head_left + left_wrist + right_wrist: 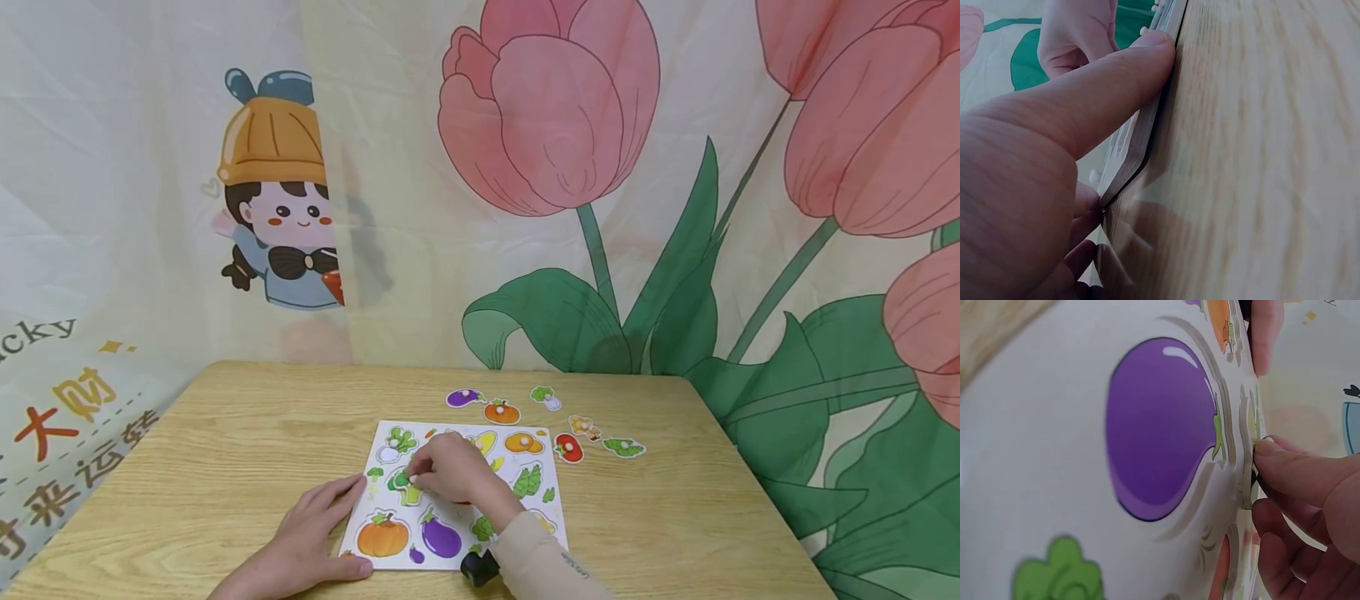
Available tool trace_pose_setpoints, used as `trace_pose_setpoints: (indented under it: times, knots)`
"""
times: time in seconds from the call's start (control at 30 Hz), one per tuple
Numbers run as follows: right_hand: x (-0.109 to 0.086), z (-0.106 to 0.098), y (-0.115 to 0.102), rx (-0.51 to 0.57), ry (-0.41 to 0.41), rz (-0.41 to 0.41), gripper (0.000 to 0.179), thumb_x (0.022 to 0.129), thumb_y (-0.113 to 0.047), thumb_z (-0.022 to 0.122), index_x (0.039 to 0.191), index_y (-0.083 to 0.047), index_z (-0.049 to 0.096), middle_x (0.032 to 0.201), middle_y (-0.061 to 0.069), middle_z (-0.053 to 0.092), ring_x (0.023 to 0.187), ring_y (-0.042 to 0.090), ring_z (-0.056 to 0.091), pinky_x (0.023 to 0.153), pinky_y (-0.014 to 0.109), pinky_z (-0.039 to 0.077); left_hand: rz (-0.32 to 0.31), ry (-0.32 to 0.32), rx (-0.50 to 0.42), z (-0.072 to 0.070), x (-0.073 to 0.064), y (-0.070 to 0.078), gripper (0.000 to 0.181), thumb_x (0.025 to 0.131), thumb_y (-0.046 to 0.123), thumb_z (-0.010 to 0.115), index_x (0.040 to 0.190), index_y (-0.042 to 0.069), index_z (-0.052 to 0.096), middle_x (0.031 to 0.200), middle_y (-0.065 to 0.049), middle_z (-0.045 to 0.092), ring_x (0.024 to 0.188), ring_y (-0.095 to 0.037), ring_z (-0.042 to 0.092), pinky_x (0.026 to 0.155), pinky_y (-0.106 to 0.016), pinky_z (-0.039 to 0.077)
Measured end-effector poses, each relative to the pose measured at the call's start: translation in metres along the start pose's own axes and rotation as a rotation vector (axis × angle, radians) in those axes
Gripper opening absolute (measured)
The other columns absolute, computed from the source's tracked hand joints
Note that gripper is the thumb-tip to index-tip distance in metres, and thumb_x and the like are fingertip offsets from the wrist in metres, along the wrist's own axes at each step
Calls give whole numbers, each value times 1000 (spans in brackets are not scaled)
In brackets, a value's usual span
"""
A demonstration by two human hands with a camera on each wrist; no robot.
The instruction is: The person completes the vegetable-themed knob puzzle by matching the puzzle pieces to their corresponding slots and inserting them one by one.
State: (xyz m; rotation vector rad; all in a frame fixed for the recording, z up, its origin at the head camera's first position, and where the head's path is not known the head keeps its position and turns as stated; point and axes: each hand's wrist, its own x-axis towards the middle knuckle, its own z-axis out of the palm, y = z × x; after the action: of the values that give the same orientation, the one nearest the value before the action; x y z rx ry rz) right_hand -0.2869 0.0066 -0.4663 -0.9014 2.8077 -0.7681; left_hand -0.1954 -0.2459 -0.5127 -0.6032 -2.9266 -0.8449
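Note:
A white vegetable puzzle board (390, 563) lies on the wooden table. Around its near left corner my left hand (307, 533) rests, fingers along the left side and thumb (1116, 78) against the near edge. My right hand (457, 473) reaches over the board and pinches the broccoli piece (410, 497) at its top, with thumb and fingertips. That piece lies over the broccoli place, close to the board surface. The eggplant recess (1154, 431) shows large in the right wrist view. My right hand and forearm hide part of the board's middle.
Beyond the board lie loose knobbed pieces: an eggplant (462, 398), a pumpkin (501, 412) and a leafy white-stemmed vegetable (546, 398). To its right are a tomato (568, 448), a tan piece (583, 427) and a green piece (624, 448). A printed curtain hangs behind.

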Motion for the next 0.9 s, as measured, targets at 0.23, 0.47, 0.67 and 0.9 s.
trace_pose_setpoints:
  times: [0.23, 0.47, 0.67, 0.9]
  knots:
    - [4, 3, 5, 26, 9, -30, 7, 94, -13, 83, 97, -19, 85, 88, -14, 77, 76, 0, 52, 73, 18, 44, 11, 2, 12, 0, 0, 1, 115, 75, 67, 87, 160, 2, 45, 164, -15, 42, 144, -46, 35, 107, -75, 35]
    - [6, 8, 9, 71, 14, -23, 7, 94, -14, 83, 99, -19, 85, 90, -14, 77, 76, -1, 53, 74, 18, 45, 7, -1, 17, 0, 1, 1, 115, 75, 67, 87, 160, 2, 45, 164, -14, 43, 145, -46, 34, 106, -74, 35]
    - [6, 9, 6, 116, 8, 16, 8, 94, -14, 83, 98, -21, 86, 85, -17, 73, 78, 0, 53, 75, 20, 45, 16, 22, 23, 1, 0, 0, 115, 74, 68, 87, 160, 3, 46, 163, -14, 44, 144, -45, 35, 106, -74, 36]
    - [8, 11, 6, 115, -8, -3, 8, 94, -14, 83, 98, -20, 85, 80, -18, 68, 77, -1, 52, 74, 19, 45, 23, 32, 26, 1, 0, 0, 116, 74, 68, 87, 160, 2, 46, 162, -14, 44, 144, -45, 35, 105, -75, 36]
